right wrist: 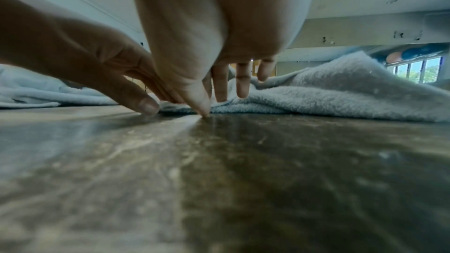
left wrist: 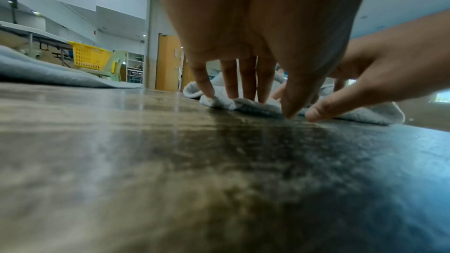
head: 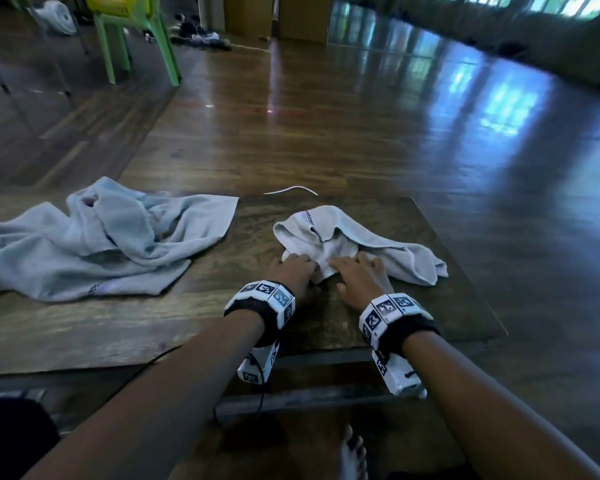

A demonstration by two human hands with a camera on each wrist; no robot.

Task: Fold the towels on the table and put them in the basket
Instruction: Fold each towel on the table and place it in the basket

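A small white towel [head: 343,233] lies crumpled on the right part of the wooden table [head: 326,327]. Both hands are at its near edge. My left hand [head: 293,271] presses straight fingers [left wrist: 247,88] onto the cloth [left wrist: 380,114], and its thumb tip touches the table at the edge. Just to the right, my right hand [head: 357,275] sets its thumb [right wrist: 203,109] on the table against the towel [right wrist: 340,91], with its fingers hanging straight over the cloth. A large light-blue towel [head: 101,244] lies rumpled at the left. Far back stands the yellow basket [left wrist: 89,58].
The basket [head: 118,3] sits on a green plastic chair [head: 136,39] beyond the table's far left. A thin white strip [head: 291,189] lies on the wooden floor behind the table. A bare foot [head: 352,452] shows below the table's near edge.
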